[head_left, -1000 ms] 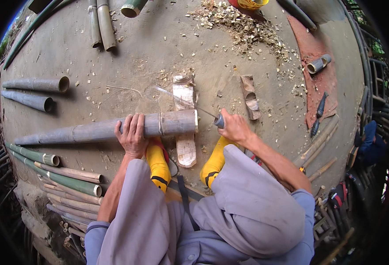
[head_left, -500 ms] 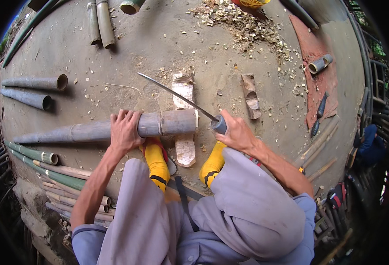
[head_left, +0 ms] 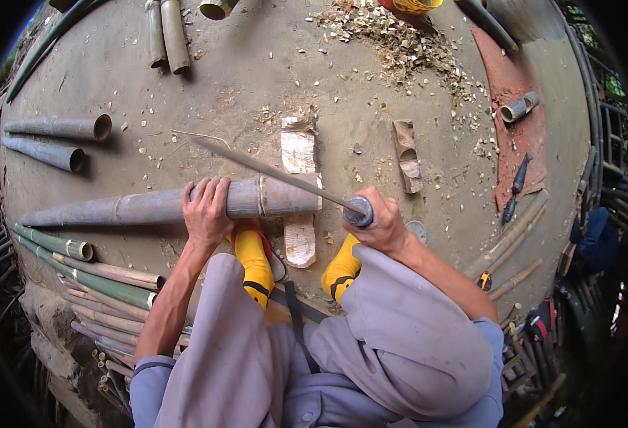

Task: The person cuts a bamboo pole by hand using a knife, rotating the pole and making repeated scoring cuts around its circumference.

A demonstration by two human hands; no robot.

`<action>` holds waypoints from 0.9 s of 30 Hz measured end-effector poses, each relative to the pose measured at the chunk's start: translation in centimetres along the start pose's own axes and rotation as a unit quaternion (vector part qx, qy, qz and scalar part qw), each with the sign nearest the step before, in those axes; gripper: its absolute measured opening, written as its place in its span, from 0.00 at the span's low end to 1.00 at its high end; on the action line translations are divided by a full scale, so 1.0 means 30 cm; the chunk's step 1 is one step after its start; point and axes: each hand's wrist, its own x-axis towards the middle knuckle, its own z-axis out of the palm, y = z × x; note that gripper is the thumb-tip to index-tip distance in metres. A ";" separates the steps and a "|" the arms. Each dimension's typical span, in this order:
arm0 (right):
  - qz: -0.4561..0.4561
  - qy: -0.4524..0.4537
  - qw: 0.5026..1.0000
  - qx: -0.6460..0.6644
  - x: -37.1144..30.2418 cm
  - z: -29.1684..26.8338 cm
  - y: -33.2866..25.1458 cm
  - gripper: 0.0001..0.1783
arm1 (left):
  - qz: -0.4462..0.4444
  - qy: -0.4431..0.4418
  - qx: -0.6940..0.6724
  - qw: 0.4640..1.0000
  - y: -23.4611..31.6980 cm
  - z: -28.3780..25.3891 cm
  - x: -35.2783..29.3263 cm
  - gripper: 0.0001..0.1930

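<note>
A thick grey bamboo pole [head_left: 143,207] lies crosswise before my knees. Its right end rests on a pale, chopped wooden block [head_left: 299,242]. My left hand [head_left: 208,214] is closed over the pole from above, left of a node ring. In my right hand [head_left: 386,222], a machete [head_left: 271,172] is gripped by its round, dark handle. The long blade slants up and left above the pole's right end, and I cannot tell whether it touches. My feet in yellow socks [head_left: 252,257] stand on either side of the block.
A notched wood piece [head_left: 406,157] lies to the right. Wood chips [head_left: 406,50] are heaped at the far side. On a reddish mat [head_left: 503,93] sit a short bamboo piece [head_left: 519,107] and a dark tool [head_left: 517,187]. Bamboo poles [head_left: 57,128] lie at left, with more stacked lower left.
The machete blade has swung, its tip moving left and lower. My right hand has shifted a little right and down. My left hand stays on the pole, slightly further right.
</note>
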 end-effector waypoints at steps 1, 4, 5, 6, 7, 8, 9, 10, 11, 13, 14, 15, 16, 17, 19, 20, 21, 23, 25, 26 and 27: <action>0.000 -0.007 1.000 -0.028 -0.013 0.023 0.049 0.20 | 0.002 -0.003 -0.011 1.000 0.007 0.002 0.002 0.41; 0.150 -0.107 0.975 -0.124 0.034 0.000 0.097 0.19 | 0.000 0.017 -0.006 1.000 0.015 0.015 -0.002 0.38; 0.158 -0.095 0.978 -0.100 0.046 -0.015 0.099 0.19 | -0.001 0.027 0.000 1.000 0.011 0.020 -0.002 0.38; 0.155 -0.094 0.981 -0.063 0.044 -0.022 0.070 0.20 | 0.002 0.026 0.023 0.999 0.007 0.020 -0.016 0.36; 0.118 -0.056 0.991 -0.017 0.060 -0.040 0.024 0.20 | 0.000 0.051 0.029 0.998 0.007 0.033 -0.015 0.36; 0.081 -0.019 0.996 0.030 0.072 -0.051 -0.040 0.20 | -0.001 0.075 0.034 0.997 0.009 0.047 -0.017 0.36; 0.046 0.025 0.996 0.077 0.068 -0.054 -0.084 0.20 | 0.003 0.100 0.039 0.994 0.008 0.049 -0.017 0.35; 0.013 0.047 0.995 0.092 0.060 -0.051 -0.091 0.20 | -0.001 0.098 0.037 0.994 0.009 0.048 -0.020 0.35; 0.048 -0.007 0.999 0.018 0.053 -0.030 -0.052 0.19 | -0.003 0.094 0.039 0.995 0.012 0.049 -0.026 0.34; 0.121 -0.101 0.979 -0.130 0.033 0.019 0.101 0.19 | 0.006 0.091 0.043 0.995 0.016 0.055 -0.016 0.33; 0.142 -0.132 0.972 -0.133 0.048 0.009 0.153 0.19 | 0.013 0.100 0.044 0.994 0.013 0.062 -0.020 0.33; 0.140 -0.132 0.974 -0.121 0.060 0.005 0.136 0.19 | 0.013 0.107 0.050 0.993 0.008 0.072 -0.033 0.33; 0.142 -0.135 0.975 -0.107 0.057 -0.007 0.099 0.19 | 0.013 0.108 0.053 0.993 0.007 0.073 -0.047 0.32; 0.144 -0.139 0.975 -0.092 0.056 -0.020 0.063 0.19 | 0.012 0.107 0.059 0.992 -0.002 0.076 -0.054 0.32; 0.086 -0.052 0.995 -0.004 0.064 -0.030 -0.014 0.20 | 0.003 0.105 0.066 0.992 0.008 0.070 -0.050 0.31; 0.040 -0.004 0.999 0.028 0.066 -0.035 -0.052 0.20 | -0.003 0.106 0.067 0.992 0.010 0.074 -0.050 0.31; 0.000 0.049 0.997 0.060 0.049 -0.037 -0.082 0.20 | -0.003 0.105 0.064 0.992 0.009 0.073 -0.054 0.31; 0.019 0.016 1.000 -0.011 0.020 -0.007 0.000 0.20 | 0.003 0.109 0.061 0.992 0.009 0.074 -0.030 0.31; 0.121 -0.101 0.976 -0.147 0.039 0.027 0.101 0.20 | 0.005 0.106 0.063 0.992 0.012 0.077 -0.026 0.31; 0.115 -0.109 0.977 -0.146 0.029 0.014 0.102 0.20 | 0.005 0.109 0.060 0.992 0.008 0.079 -0.027 0.31; 0.106 -0.097 0.983 -0.111 0.051 -0.006 0.075 0.19 | 0.001 0.115 0.063 0.991 0.001 0.079 -0.018 0.31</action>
